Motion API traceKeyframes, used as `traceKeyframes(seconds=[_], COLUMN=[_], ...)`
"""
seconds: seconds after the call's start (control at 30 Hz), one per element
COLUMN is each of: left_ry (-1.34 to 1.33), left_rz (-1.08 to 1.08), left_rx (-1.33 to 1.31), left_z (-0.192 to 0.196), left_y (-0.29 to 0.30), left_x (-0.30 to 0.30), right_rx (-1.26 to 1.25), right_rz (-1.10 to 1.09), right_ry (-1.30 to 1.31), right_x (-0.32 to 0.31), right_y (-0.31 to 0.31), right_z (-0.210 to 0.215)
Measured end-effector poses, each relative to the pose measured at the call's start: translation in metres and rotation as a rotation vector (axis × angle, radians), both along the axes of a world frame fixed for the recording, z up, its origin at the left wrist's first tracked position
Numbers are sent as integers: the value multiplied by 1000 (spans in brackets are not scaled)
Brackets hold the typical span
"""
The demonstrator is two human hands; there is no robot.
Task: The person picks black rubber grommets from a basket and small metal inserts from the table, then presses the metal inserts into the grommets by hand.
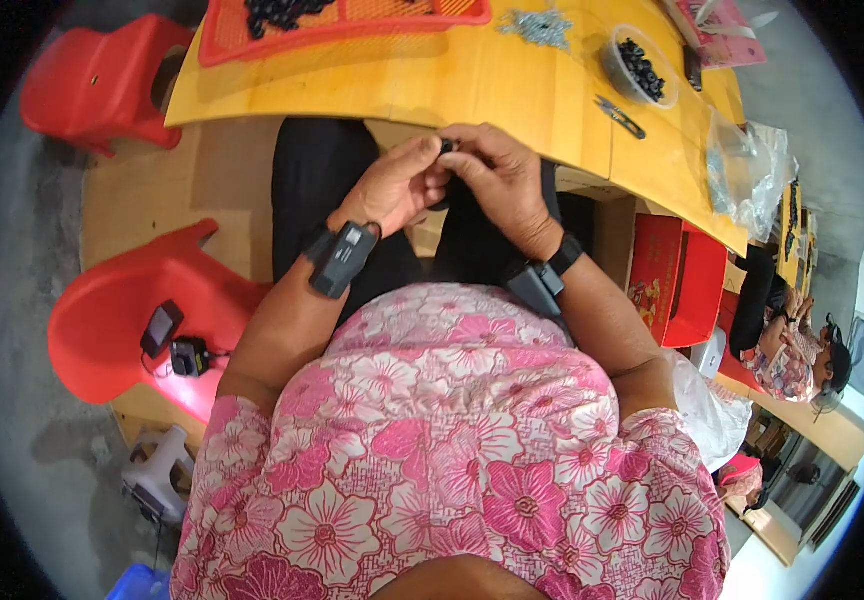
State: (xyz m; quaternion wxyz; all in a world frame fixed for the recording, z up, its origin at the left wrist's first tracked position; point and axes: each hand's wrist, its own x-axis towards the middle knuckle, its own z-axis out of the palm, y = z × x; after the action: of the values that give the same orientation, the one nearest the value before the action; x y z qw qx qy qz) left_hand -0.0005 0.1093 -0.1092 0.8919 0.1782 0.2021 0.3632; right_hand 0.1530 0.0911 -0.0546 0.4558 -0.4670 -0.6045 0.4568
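Pink flowered cloth of the person's shirt (452, 440) fills the near part of the view, and both forearms go forward from it, each with a black wrist band. Left hand (392, 185) and right hand (497, 180) meet just before the table (512, 90) edge, above the lap. Fingertips of both are pinched together on a small black part (447, 146); most of it is hidden by the fingers, so its shape I cannot tell. It looks like a fitting or joining step, done by fingertips; I judge the next move needs a firm pinch and a small careful turn or push, with the part kept from slipping.

On the table, near the right hand, lie small pliers (620, 117). Farther, a clear round bowl (614, 72) holds many small black pieces. A heap of small metal parts (537, 25) lies loose beside it. At the far left, an orange mesh tray (352, 25) holds more black pieces. A clear bag (752, 170) lies at the right edge.
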Motion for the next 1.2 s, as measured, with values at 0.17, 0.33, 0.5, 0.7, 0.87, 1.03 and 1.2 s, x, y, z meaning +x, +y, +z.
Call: traceKeyframes(seconds=[0.17,0.33,0.5,0.7,0.87,1.03,1.2], left_ry=[-18,-59,-114,-52,-79,-69,-64], left_rz=[-41,-46,-1,-13,-47,-42,-29], left_rx=[32,3,63,70,114,101,89], left_z=[19,54,69,80,74,74,74], left_y=[2,5,8,7,8,6,9], left_x=[10,27,31,35,34,33,32], right_rx=[193,227,335,388,360,348,351], right_rz=[74,139,-290,-342,-320,-358,-394], right_ry=[-286,-312,-454,-654,-872,-690,-534], right_x=[23,47,85,116,104,102,104], right_y=[8,17,62,108,117,112,115], right_z=[29,68,79,80,96,89,80])
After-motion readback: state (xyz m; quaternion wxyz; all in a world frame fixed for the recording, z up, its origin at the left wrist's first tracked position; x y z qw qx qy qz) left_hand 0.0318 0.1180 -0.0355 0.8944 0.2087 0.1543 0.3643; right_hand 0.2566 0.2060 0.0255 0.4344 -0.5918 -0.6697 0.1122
